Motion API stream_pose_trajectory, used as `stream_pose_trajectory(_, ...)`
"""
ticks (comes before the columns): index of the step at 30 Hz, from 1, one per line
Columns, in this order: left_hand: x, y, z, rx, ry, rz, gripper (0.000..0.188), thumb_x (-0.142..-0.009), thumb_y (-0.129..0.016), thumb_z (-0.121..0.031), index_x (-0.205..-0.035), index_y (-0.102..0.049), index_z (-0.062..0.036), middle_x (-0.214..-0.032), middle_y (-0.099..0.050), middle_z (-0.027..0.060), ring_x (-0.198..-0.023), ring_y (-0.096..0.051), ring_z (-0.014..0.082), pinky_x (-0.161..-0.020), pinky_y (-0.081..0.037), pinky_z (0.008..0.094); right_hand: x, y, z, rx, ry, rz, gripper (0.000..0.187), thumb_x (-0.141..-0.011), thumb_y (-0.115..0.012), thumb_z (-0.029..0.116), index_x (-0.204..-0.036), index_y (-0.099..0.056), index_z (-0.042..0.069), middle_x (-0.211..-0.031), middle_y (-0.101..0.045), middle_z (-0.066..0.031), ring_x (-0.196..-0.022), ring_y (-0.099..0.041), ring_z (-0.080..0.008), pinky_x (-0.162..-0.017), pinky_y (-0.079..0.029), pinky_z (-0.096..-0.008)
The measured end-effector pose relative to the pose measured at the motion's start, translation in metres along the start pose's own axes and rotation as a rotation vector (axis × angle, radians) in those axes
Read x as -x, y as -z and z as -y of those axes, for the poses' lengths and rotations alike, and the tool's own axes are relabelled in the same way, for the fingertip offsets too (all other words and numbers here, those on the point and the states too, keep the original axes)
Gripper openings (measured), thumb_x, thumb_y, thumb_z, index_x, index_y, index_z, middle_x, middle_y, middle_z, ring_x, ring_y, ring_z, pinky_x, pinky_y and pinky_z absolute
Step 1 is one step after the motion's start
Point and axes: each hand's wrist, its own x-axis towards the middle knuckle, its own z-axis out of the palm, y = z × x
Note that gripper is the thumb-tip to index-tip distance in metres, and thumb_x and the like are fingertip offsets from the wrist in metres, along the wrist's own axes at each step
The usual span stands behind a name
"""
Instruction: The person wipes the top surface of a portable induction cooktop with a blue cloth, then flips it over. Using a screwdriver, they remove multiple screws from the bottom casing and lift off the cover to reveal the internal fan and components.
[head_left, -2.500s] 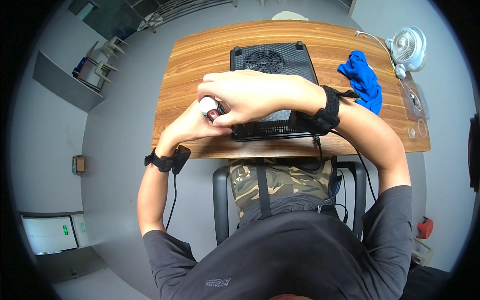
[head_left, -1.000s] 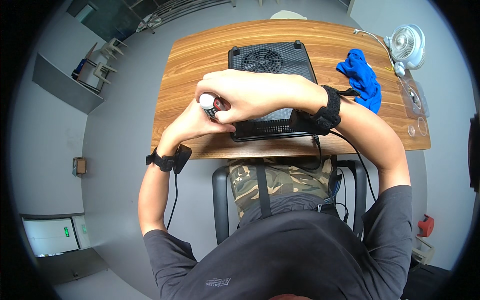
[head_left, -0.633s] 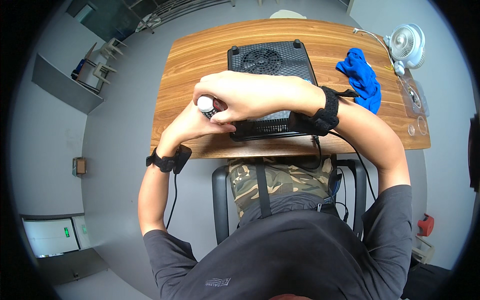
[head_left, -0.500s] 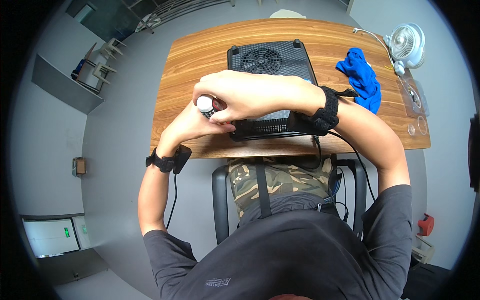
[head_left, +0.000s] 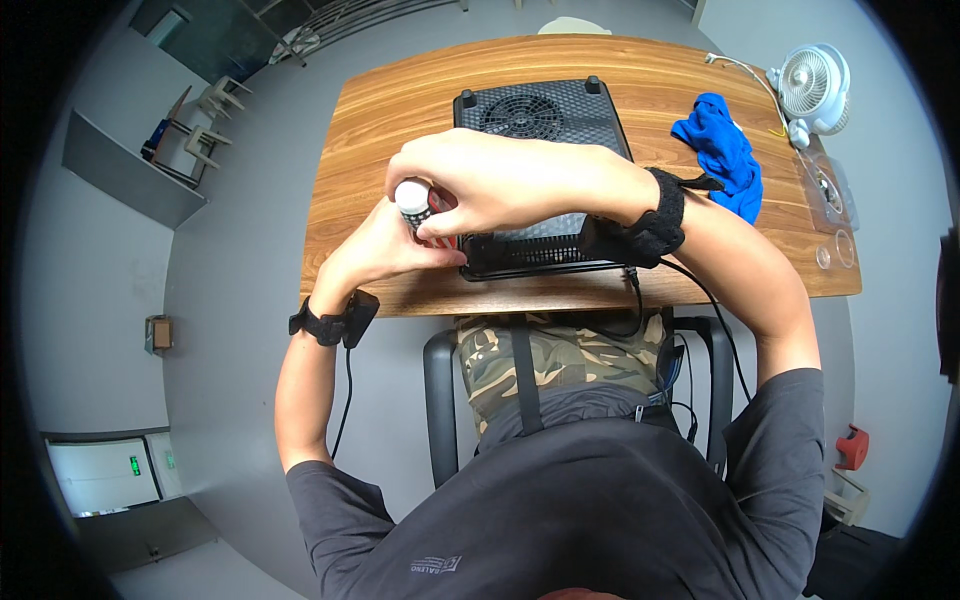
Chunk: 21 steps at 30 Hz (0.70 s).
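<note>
A: We are starting with the largest item: the wooden table (head_left: 380,110), filling the upper middle of the frame, its near edge running just above our lap.

B: Next we are logging the black perforated device (head_left: 540,110) with a round fan grille, lying flat in the centre of the table. Its near edge is sitting under our forearm.

A: We are judging that it lies there as the work surface in front of us, within easy reach of both hands.

B: Then the blue cloth (head_left: 722,150), crumpled at the upper right, beside the device but apart from it. Past it, the small white fan (head_left: 812,82) is standing at the table's far right corner.

A: Now the hands. Our right hand (head_left: 480,180) is crossing over from the right, fingers curled and closing on the top of the small white-capped bottle (head_left: 413,196).

B: Our left hand (head_left: 385,250) is wrapping the bottle from below, so most of its body is hidden. The bottle is sitting left of centre, just off the device's near left corner.

A: We are reading that as one hand steadying while the other works the cap, though we cannot tell whether the cap is turning.

B: Both wrists are wearing black bands with cables trailing down.

A: Around us: grey floor (head_left: 230,300), and a chair (head_left: 440,400) beneath us at lower centre.
</note>
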Motion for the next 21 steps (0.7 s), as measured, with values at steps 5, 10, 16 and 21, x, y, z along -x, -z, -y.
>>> stream_pose_trajectory(5, 0.009, -0.01, 0.013, -0.191, -0.006, 0.082, 0.028, -0.079, -0.08, -0.011, -0.1, -0.066, -0.0001, -0.094, -0.068, 0.0124, -0.084, -0.068, 0.0238, -0.076, -0.056, 0.0388, 0.005, 0.021, 0.006, 0.017, -0.032, -0.064, 0.035, -0.088, -0.076, 0.02, -0.114, -0.064, -0.001, -0.095, -0.067, -0.0164, -0.082, -0.068, -0.0271, -0.074, -0.056, -0.0366)
stream_pose_trajectory(10, 0.021, -0.037, 0.032, -0.417, -0.225, 0.063, 0.014, -0.085, -0.073, -0.01, -0.096, -0.066, -0.0056, -0.1, -0.064, 0.0115, -0.085, -0.067, 0.0355, -0.074, -0.056, 0.0449, 0.01, 0.04, 0.004, 0.126, 0.024, -0.167, 0.032, -0.089, -0.076, 0.019, -0.113, -0.063, 0.0, -0.09, -0.068, -0.0109, -0.079, -0.068, -0.0185, -0.072, -0.056, -0.0313)
stream_pose_trajectory(16, 0.02, -0.051, 0.041, -0.689, -0.522, -0.055, 0.015, -0.082, -0.076, -0.01, -0.09, -0.063, -0.0074, -0.088, -0.06, 0.0073, -0.076, -0.065, 0.0282, -0.065, -0.055, 0.0411, 0.017, 0.048, 0.004, 0.101, -0.053, -0.164, 0.035, -0.09, -0.077, 0.019, -0.115, -0.063, 0.0, -0.093, -0.067, -0.0094, -0.08, -0.065, -0.0163, -0.072, -0.056, -0.0302)
stream_pose_trajectory(21, 0.022, -0.054, 0.046, -0.797, -0.573, -0.097, 0.016, -0.082, -0.076, -0.01, -0.09, -0.062, -0.0093, -0.084, -0.056, 0.0051, -0.073, -0.063, 0.0234, -0.063, -0.054, 0.0374, 0.021, 0.05, 0.008, 0.051, -0.106, -0.188, 0.035, -0.086, -0.078, 0.023, -0.107, -0.067, -0.003, -0.094, -0.071, -0.0188, -0.088, -0.072, -0.0313, -0.081, -0.057, -0.0387)
